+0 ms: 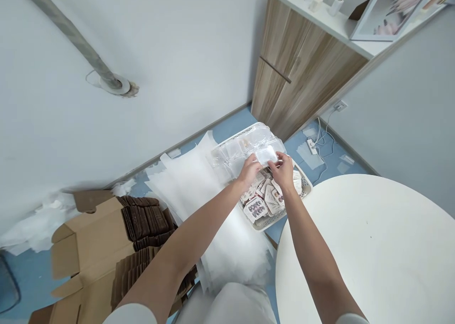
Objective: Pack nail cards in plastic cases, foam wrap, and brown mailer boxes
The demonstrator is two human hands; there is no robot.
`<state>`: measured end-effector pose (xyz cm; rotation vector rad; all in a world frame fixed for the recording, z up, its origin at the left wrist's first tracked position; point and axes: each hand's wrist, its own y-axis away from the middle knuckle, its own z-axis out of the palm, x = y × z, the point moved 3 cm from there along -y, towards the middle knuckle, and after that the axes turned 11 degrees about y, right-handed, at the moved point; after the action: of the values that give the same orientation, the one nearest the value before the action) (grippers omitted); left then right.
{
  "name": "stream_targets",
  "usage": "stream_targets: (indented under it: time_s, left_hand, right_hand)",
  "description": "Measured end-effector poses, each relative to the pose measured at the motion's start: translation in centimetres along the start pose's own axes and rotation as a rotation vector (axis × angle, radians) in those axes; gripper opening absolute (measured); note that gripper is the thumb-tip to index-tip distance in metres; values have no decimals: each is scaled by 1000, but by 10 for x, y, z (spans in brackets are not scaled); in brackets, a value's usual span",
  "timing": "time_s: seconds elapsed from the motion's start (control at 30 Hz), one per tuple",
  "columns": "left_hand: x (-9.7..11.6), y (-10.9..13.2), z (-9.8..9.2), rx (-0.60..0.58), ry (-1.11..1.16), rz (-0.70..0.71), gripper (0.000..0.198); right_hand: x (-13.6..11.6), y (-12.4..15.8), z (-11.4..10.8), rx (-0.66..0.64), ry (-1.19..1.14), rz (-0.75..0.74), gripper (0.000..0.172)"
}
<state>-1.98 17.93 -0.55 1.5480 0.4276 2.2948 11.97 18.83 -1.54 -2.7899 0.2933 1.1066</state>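
Both hands hold a small clear plastic case (266, 155) over a white basket (261, 227). My left hand (249, 171) is closed on the case's left edge, thumb and fingers pinching it. My right hand (283, 170) grips its right side with bent fingers. Beneath my hands, the near part of the basket is filled with small printed cards (256, 209), some bearing dark nail-shaped pictures or pieces. Several more clear plastic cases (232, 149) lie across the basket's far part. Whether anything is inside the held case, I cannot tell.
White foam sheets (188, 177) are piled left of the basket. Flattened brown cardboard boxes (101, 229) stand at lower left. A round white table (369, 253) is close on the right. Behind are a wooden cabinet (295, 58) and a power strip (312, 147) with cables.
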Motion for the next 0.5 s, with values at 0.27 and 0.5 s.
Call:
stream_targets:
  time_s: [0.27, 0.5]
  left_hand:
    - [12, 48, 1, 111, 49, 90, 39]
    - [15, 131, -2, 17, -72, 287, 34]
  right_hand:
    - [-29, 46, -39, -2, -313, 86, 37]
    - [-50, 151, -85, 13, -583, 145, 37]
